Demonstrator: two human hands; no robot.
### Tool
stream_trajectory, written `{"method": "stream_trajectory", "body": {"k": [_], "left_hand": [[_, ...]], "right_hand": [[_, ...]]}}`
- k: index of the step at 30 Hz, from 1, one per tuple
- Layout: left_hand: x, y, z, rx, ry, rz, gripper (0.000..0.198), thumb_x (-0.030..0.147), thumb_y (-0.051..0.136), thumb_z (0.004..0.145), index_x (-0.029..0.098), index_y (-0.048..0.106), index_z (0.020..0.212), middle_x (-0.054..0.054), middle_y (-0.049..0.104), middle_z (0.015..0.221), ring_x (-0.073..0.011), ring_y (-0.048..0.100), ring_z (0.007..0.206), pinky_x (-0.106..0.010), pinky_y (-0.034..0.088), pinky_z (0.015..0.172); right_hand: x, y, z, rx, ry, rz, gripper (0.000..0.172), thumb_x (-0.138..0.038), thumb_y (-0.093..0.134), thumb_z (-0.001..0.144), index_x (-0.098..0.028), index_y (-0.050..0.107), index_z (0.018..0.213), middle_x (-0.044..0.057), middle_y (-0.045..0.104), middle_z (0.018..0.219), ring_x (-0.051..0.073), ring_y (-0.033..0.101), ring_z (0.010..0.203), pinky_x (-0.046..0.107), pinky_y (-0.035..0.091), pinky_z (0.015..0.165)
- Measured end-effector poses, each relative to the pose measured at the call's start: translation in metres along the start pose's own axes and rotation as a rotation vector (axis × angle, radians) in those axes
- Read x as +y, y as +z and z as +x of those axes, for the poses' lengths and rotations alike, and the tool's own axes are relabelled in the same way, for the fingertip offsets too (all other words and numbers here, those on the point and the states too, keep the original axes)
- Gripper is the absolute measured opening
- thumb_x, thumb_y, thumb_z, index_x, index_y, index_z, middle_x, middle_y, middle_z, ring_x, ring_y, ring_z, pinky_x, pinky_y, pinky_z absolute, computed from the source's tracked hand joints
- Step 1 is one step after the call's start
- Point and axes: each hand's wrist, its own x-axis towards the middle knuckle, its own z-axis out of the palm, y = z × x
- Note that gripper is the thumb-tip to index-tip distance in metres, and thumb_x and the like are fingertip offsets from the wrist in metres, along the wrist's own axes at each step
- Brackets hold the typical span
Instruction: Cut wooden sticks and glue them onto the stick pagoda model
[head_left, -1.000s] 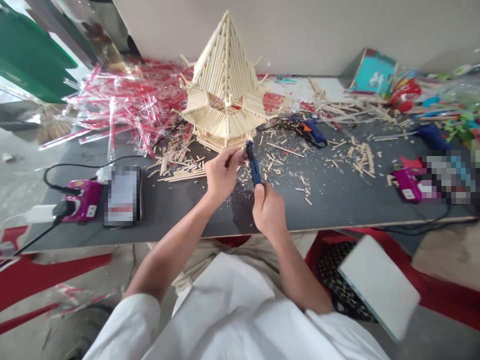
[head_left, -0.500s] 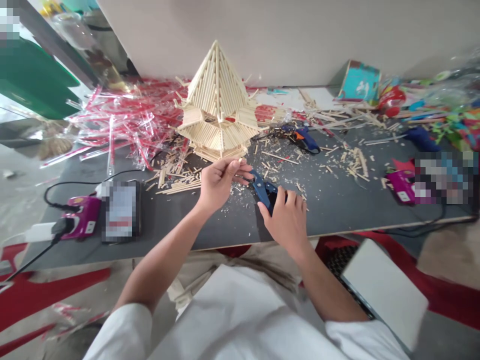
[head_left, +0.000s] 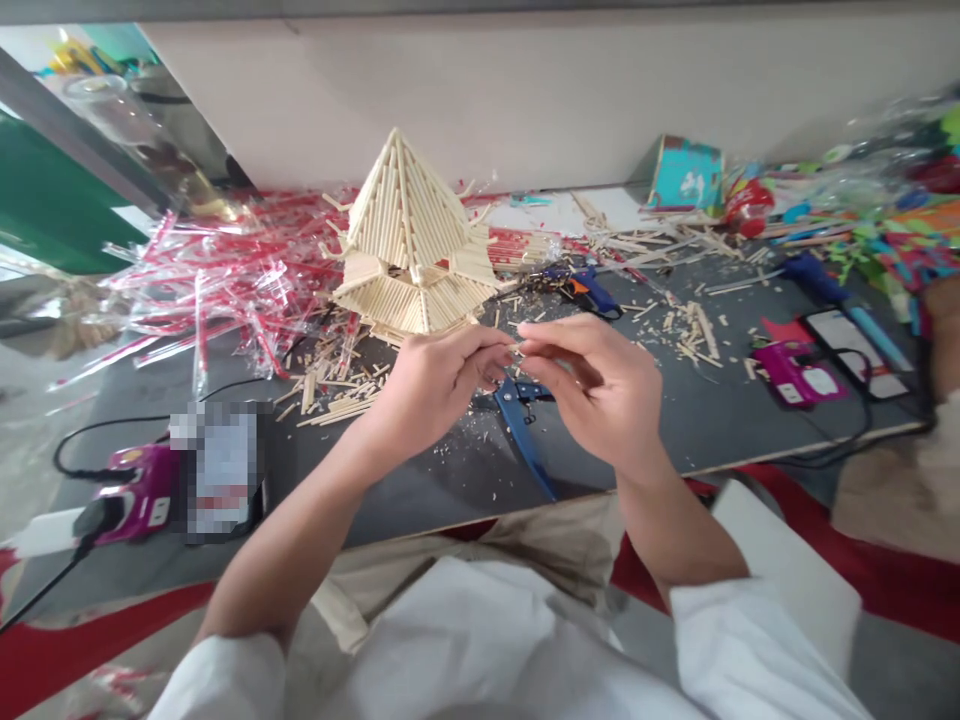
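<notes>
My left hand (head_left: 439,385) and my right hand (head_left: 600,385) meet fingertip to fingertip above the table, both pinched closed. A tiny pale piece of wooden stick (head_left: 516,348) shows between the fingertips; the fingers hide most of it. Beneath my hands lies a blue-handled hand cutter (head_left: 525,440), touched by neither, its head partly covered. Just beyond my left hand stands a tiered, pointed-roof model (head_left: 409,215) built of thin round wooden sticks.
Red-and-clear plastic wrappers (head_left: 217,280) heap at the left. Cut stick pieces (head_left: 697,330) litter the dark table (head_left: 435,480). A blue glue gun (head_left: 592,288) lies behind my right hand. Phones and purple power blocks (head_left: 799,375) with cables sit at both sides. Another person's arm (head_left: 945,370) shows far right.
My right hand has let go of the cutter, which now lies on the table with its handles apart. It has risen to meet my left hand's fingertips. The view has shifted slightly.
</notes>
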Motion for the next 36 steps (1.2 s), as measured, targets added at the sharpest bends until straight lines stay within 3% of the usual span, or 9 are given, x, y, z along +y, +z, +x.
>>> {"method": "stream_trajectory", "body": {"k": [5, 12, 17, 23, 25, 27, 30, 33, 36], "left_hand": [[0.009, -0.011, 0.012, -0.068, -0.016, -0.054, 0.021, 0.021, 0.057, 0.103, 0.019, 0.077, 0.107, -0.002, 0.079, 0.081, -0.0158, 0.078, 0.072, -0.024, 0.061, 0.071], [0.000, -0.022, 0.024, -0.178, -0.018, -0.043, 0.020, 0.020, 0.057, 0.103, 0.018, 0.076, 0.100, -0.002, 0.079, 0.080, -0.0140, 0.077, 0.070, -0.021, 0.059, 0.066], [-0.005, -0.026, 0.026, -0.253, -0.118, -0.074, 0.018, 0.030, 0.066, 0.100, 0.017, 0.077, 0.096, -0.003, 0.078, 0.076, -0.0145, 0.074, 0.066, -0.022, 0.059, 0.062], [-0.006, -0.038, 0.024, -0.305, -0.257, -0.107, 0.014, 0.022, 0.068, 0.093, 0.019, 0.077, 0.083, 0.000, 0.072, 0.059, -0.0149, 0.070, 0.051, -0.022, 0.055, 0.051], [-0.003, -0.046, 0.022, -0.363, -0.197, 0.013, 0.012, 0.021, 0.069, 0.092, 0.021, 0.078, 0.085, 0.000, 0.076, 0.066, -0.0146, 0.071, 0.056, -0.022, 0.054, 0.053], [0.000, -0.052, 0.020, -0.412, -0.129, 0.131, 0.013, 0.017, 0.068, 0.091, 0.022, 0.078, 0.084, 0.000, 0.078, 0.074, -0.0135, 0.072, 0.062, -0.022, 0.052, 0.057], [0.004, -0.057, 0.018, -0.493, -0.124, 0.162, 0.019, 0.015, 0.066, 0.091, 0.022, 0.077, 0.077, 0.003, 0.074, 0.067, -0.0113, 0.067, 0.056, -0.022, 0.049, 0.055], [0.003, -0.060, 0.018, -0.534, -0.168, 0.105, 0.020, 0.017, 0.067, 0.090, 0.024, 0.079, 0.075, 0.005, 0.072, 0.060, -0.0106, 0.065, 0.051, -0.021, 0.047, 0.052], [-0.001, -0.068, 0.018, -0.528, -0.174, 0.151, 0.017, 0.020, 0.071, 0.089, 0.026, 0.080, 0.075, 0.007, 0.074, 0.063, -0.0097, 0.066, 0.054, -0.021, 0.044, 0.052]], "right_hand": [[0.003, 0.009, 0.016, 0.076, 0.034, 0.050, 0.007, -0.026, 0.072, 0.098, -0.030, 0.077, 0.099, 0.003, 0.073, 0.100, 0.019, 0.070, 0.088, 0.035, 0.060, 0.075], [0.021, 0.022, 0.019, 0.058, 0.198, 0.287, 0.009, -0.033, 0.074, 0.096, -0.026, 0.073, 0.102, 0.001, 0.069, 0.094, 0.014, 0.066, 0.077, 0.029, 0.058, 0.067], [0.031, 0.030, 0.020, 0.039, 0.155, 0.303, 0.004, -0.027, 0.076, 0.095, -0.025, 0.074, 0.098, 0.001, 0.068, 0.096, 0.014, 0.066, 0.086, 0.029, 0.056, 0.075], [0.026, 0.013, 0.035, -0.232, 0.093, 0.238, 0.009, -0.033, 0.078, 0.094, -0.024, 0.075, 0.096, 0.001, 0.072, 0.091, 0.015, 0.066, 0.081, 0.030, 0.053, 0.070], [0.026, -0.006, 0.046, -0.158, 0.075, 0.096, 0.017, -0.039, 0.081, 0.091, -0.024, 0.074, 0.094, 0.001, 0.072, 0.088, 0.016, 0.067, 0.079, 0.032, 0.054, 0.071], [0.035, -0.029, 0.060, 0.092, 0.067, -0.140, 0.026, -0.047, 0.083, 0.087, -0.023, 0.074, 0.093, 0.001, 0.070, 0.083, 0.017, 0.066, 0.076, 0.032, 0.053, 0.069], [0.073, -0.063, 0.083, 0.315, 0.179, -0.522, 0.034, -0.052, 0.076, 0.092, -0.019, 0.074, 0.103, 0.003, 0.069, 0.080, 0.017, 0.065, 0.076, 0.034, 0.052, 0.075], [0.130, -0.083, 0.100, 0.150, 0.418, -0.795, 0.042, -0.048, 0.071, 0.096, -0.011, 0.072, 0.114, 0.013, 0.075, 0.100, 0.023, 0.070, 0.092, 0.038, 0.052, 0.086], [0.178, -0.081, 0.103, -0.291, 0.758, -1.012, 0.059, -0.060, 0.075, 0.088, -0.004, 0.075, 0.107, 0.026, 0.075, 0.108, 0.036, 0.071, 0.107, 0.044, 0.052, 0.091]]}}
